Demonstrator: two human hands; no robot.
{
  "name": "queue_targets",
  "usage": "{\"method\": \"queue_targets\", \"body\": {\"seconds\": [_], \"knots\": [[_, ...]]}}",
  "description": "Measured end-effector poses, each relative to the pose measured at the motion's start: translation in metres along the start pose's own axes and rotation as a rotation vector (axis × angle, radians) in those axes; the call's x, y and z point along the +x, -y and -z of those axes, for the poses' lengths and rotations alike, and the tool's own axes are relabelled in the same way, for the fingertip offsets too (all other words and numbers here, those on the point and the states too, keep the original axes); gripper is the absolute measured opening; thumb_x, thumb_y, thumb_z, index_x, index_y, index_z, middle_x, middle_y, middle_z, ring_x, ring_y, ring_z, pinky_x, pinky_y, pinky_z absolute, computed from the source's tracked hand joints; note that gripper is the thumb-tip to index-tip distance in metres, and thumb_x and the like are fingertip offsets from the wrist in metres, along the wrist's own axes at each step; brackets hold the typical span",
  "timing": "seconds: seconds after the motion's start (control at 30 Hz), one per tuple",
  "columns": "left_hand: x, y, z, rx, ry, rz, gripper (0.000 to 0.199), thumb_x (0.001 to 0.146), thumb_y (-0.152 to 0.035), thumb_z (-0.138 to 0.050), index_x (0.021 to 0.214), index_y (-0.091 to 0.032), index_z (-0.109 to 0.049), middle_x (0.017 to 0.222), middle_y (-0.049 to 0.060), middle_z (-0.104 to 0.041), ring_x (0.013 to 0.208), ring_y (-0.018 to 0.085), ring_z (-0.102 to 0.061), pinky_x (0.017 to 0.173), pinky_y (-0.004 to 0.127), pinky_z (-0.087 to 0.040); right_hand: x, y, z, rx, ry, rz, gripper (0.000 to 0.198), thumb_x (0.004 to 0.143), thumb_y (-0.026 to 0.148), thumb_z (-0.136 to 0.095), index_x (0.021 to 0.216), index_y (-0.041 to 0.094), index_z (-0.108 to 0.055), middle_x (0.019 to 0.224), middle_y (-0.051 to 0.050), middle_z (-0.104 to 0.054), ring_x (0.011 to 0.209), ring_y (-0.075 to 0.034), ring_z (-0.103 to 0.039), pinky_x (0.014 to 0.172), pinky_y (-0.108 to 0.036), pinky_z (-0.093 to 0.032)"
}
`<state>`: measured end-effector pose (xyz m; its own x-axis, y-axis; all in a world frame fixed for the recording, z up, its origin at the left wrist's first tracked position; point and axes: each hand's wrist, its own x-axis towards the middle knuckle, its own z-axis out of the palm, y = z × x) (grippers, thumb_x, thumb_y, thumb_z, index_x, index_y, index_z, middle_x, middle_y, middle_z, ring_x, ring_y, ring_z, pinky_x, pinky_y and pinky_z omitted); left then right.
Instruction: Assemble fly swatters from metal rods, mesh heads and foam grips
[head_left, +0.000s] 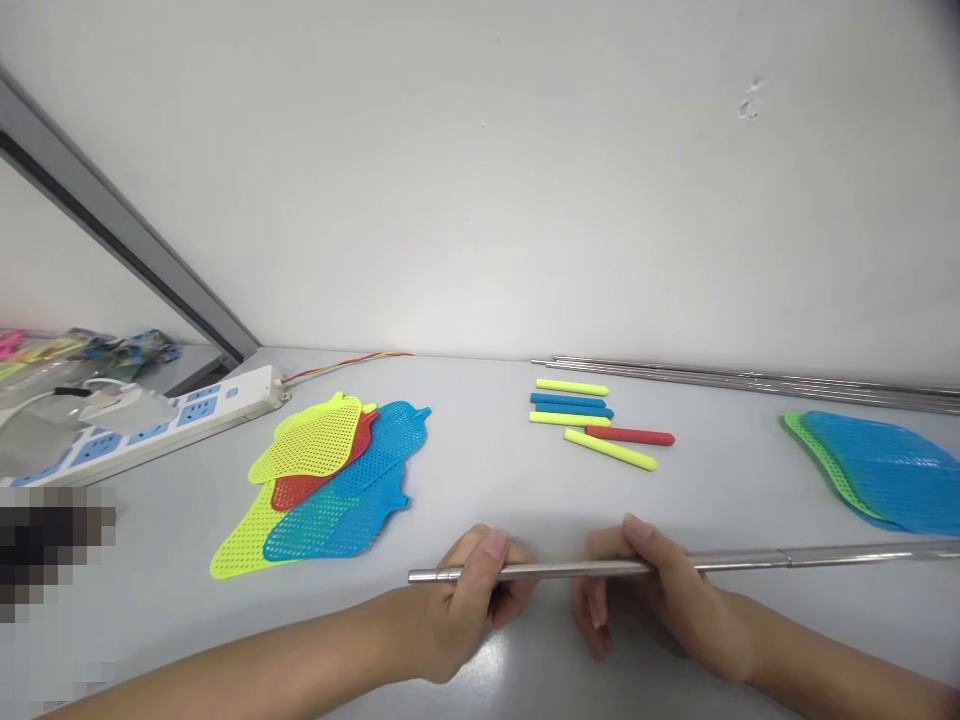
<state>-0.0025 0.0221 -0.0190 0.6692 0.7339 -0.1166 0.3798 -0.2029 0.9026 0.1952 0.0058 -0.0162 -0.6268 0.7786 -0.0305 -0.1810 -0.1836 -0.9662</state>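
Note:
A thin metal telescopic rod (570, 570) runs sideways in front of me, just above the grey table. Near its left tip, my left hand (480, 590) pinches it between thumb and fingers. Farther right along the same rod, my right hand (667, 590) grips it with the thumb on top and some fingers hanging loose below. Beyond my hands lie several coloured plastic handle sleeves, among them a red sleeve (634, 436) and a yellow sleeve (610, 450). To the left is a pile of mesh fly swatter heads, with a yellow head (307, 440) and a blue head (330, 520).
More metal rods (720, 378) lie along the wall at the back right. Blue and green swatter heads (892, 470) are stacked at the right edge. A white power strip (217, 410) with plugs sits at the left, near a grey metal post (135, 215).

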Motion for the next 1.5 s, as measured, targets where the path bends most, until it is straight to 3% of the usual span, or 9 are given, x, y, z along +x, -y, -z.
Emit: {"method": "queue_targets", "body": {"seconds": [0.1,0.47,1.23,1.5], "knots": [[0.000,-0.001,0.000,0.014,-0.037,-0.033,0.055,0.083,-0.044,0.007,0.044,-0.020,-0.025,0.044,-0.001,-0.026,0.049,0.011,-0.031,0.056,0.023,-0.036,-0.001,0.003,-0.001,-0.033,0.003,-0.013,0.060,0.088,0.040,-0.003,0.069,0.013,-0.053,0.060,-0.005,-0.053,0.060,-0.016,-0.050,0.062,-0.032,-0.037],[-0.001,-0.003,0.003,0.025,0.031,-0.051,0.055,0.083,-0.043,0.006,0.047,-0.019,-0.028,0.048,-0.001,-0.030,0.054,0.011,-0.032,0.061,0.023,-0.037,0.000,0.004,-0.002,-0.074,0.027,-0.014,0.063,0.087,0.040,-0.001,0.067,0.013,-0.054,0.059,-0.005,-0.052,0.059,-0.016,-0.050,0.063,-0.032,-0.039],[-0.004,-0.001,0.006,0.151,0.114,0.005,0.057,0.083,-0.046,0.005,0.054,-0.018,-0.035,0.056,0.000,-0.039,0.063,0.011,-0.038,0.067,0.021,-0.039,0.000,0.013,-0.003,-0.228,0.047,-0.062,0.064,0.087,0.042,0.000,0.068,0.013,-0.054,0.063,-0.005,-0.053,0.064,-0.015,-0.050,0.070,-0.031,-0.040],[0.001,-0.014,0.008,0.066,0.224,-0.115,0.054,0.083,-0.046,0.006,0.054,-0.018,-0.030,0.051,-0.002,-0.033,0.051,0.010,-0.034,0.063,0.022,-0.040,0.001,0.011,-0.004,-0.231,0.060,-0.053,0.068,0.085,0.046,0.003,0.070,0.013,-0.055,0.064,-0.006,-0.053,0.065,-0.016,-0.050,0.069,-0.032,-0.040]]}}
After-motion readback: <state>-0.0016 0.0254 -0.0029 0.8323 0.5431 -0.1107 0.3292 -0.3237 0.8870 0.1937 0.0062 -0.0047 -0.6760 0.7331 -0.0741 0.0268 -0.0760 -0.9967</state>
